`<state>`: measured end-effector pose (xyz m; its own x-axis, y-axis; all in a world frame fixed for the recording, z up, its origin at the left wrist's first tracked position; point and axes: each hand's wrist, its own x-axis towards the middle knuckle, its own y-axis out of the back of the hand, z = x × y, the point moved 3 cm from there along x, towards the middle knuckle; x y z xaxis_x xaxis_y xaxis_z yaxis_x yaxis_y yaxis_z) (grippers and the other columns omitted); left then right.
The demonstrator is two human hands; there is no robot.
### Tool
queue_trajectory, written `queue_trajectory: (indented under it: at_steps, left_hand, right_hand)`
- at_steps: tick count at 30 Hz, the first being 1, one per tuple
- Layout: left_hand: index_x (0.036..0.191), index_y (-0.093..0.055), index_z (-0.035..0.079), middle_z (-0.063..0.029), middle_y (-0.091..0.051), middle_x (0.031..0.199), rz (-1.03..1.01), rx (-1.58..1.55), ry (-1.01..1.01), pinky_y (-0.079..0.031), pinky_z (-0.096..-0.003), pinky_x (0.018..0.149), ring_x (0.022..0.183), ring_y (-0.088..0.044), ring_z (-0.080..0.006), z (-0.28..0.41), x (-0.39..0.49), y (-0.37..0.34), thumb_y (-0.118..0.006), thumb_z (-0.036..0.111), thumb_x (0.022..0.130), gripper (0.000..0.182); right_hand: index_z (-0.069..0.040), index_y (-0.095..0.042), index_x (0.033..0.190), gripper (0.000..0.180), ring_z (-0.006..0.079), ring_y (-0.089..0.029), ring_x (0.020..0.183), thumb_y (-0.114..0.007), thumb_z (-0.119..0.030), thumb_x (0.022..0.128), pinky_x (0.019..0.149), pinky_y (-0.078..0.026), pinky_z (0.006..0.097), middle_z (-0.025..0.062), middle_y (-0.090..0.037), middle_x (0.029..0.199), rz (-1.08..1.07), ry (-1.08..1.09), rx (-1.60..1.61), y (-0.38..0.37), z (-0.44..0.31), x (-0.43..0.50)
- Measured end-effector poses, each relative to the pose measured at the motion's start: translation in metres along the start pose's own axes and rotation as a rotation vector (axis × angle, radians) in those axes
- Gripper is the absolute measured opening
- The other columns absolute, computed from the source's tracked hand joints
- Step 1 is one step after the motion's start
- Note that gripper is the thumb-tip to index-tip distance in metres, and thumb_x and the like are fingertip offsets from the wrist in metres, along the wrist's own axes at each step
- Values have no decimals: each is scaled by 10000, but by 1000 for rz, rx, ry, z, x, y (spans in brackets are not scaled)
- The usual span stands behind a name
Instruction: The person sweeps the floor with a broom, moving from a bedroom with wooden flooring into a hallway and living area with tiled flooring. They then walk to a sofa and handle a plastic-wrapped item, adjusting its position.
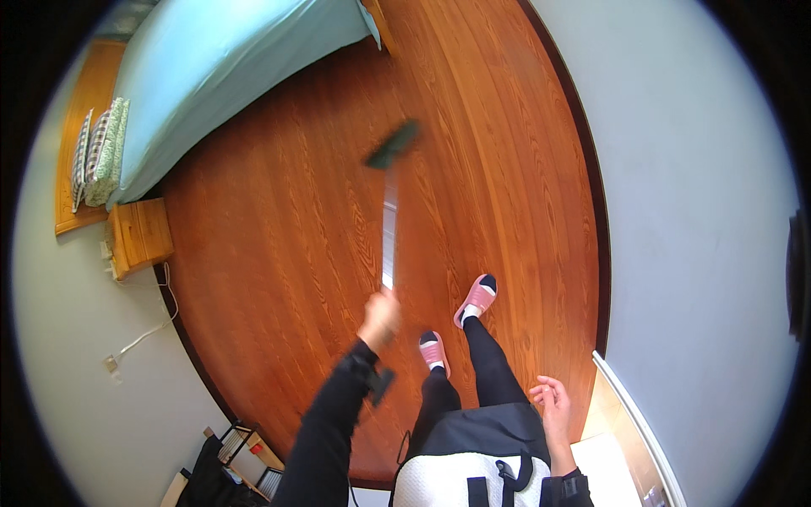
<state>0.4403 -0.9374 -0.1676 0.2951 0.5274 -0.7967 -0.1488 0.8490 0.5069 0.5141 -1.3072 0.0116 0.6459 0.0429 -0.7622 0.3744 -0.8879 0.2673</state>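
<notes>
My left hand [380,317] is closed around the light-coloured handle [389,234] of a long-handled tool. At the handle's far end is a dark green head [393,144], blurred, over the wooden floor; it may be a broom, but the blur keeps me from telling, nor can I tell whether it touches the boards. My right hand [552,399] hangs by my right thigh with bent, parted fingers and holds nothing. Below are my feet in pink slippers [479,296], on the reddish-brown floorboards [304,253].
A bed with a pale blue cover [253,57] stands at upper left, beside folded pillows [104,152] and a wooden nightstand [142,233]. A white cable [149,331] runs along the left wall. At lower left is a rack [247,453]. A pale wall [684,190] bounds the right side.
</notes>
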Motion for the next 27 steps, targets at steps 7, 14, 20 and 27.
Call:
queue_trajectory:
  at_steps: [7, 14, 20, 27]
  left_hand:
    - [672, -532, 41, -2, -443, 491, -773, 23, 374, -303, -287, 336, 368, -421, -130, 38, -172, -117, -426, 490, 918, 523]
    - [703, -523, 84, 62, -355, 499, -855, -323, 411, -146, -225, 323, 351, -262, -41, 57, -106, -28, -533, 504, 872, 454]
    - [749, -521, 93, 69, -363, 512, -352, -677, 376, -173, -205, 329, 362, -278, -36, 3, -36, 174, -510, 503, 885, 432]
    - [610, -356, 123, 19, -334, 501, -23, -1248, 517, -248, -225, 343, 378, -295, -89, -72, 115, 335, -486, 421, 902, 437]
  right_hand:
    - [-8, -578, 1052, 201, 66, -527, 692, -439, -110, 948, 653, -439, 202, 47, -627, 827, 44, 61, 3, -8, -64, 20]
    - [-20, -578, 1061, 217, 70, -514, 705, -453, -158, 949, 669, -419, 206, 35, -621, 824, 41, 155, -24, -23, -106, 41]
    - [-24, -582, 1050, 201, 70, -515, 681, -446, -129, 948, 646, -431, 203, 37, -616, 802, 89, 177, -59, -90, -163, 68]
    - [-1, -564, 1058, 195, 84, -538, 697, -426, -72, 939, 672, -450, 215, 58, -626, 810, -61, 87, -126, -206, -227, 90]
